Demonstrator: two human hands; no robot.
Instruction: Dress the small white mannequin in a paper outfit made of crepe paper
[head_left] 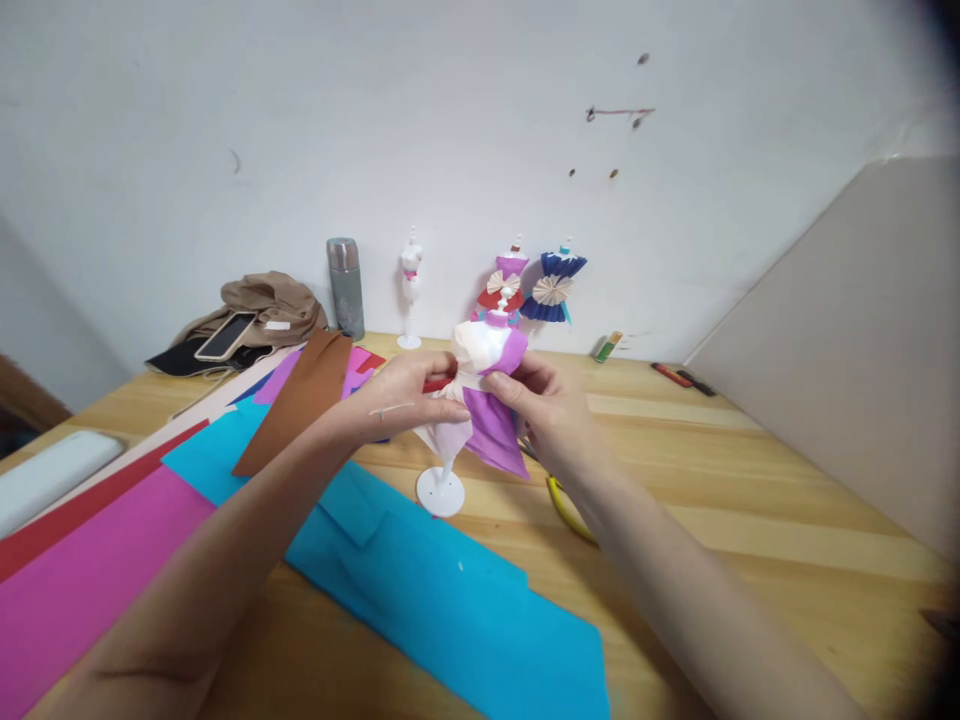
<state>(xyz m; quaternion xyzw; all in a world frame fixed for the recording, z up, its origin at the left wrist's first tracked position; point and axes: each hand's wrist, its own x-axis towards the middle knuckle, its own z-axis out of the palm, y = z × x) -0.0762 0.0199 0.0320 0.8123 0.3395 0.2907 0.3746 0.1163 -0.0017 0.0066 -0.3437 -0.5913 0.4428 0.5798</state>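
Observation:
A small white mannequin stand (441,490) rests on the wooden table, dressed in a white and purple paper dress (491,420). My left hand (405,398) is closed on the dress at the waist from the left. My right hand (551,405) pinches the same waist from the right, over the purple skirt. A thin white strip runs between the fingers of both hands around the waist. A bit of red shows behind my left fingers.
Sheets of cyan (450,590), pink (90,580) and brown (300,395) paper lie at left. Against the wall stand a bare mannequin (410,290), two dressed ones (510,285), a grey flask (346,287), a cloth pile with a phone (225,335). Yellow-handled scissors (566,510) lie under my right arm.

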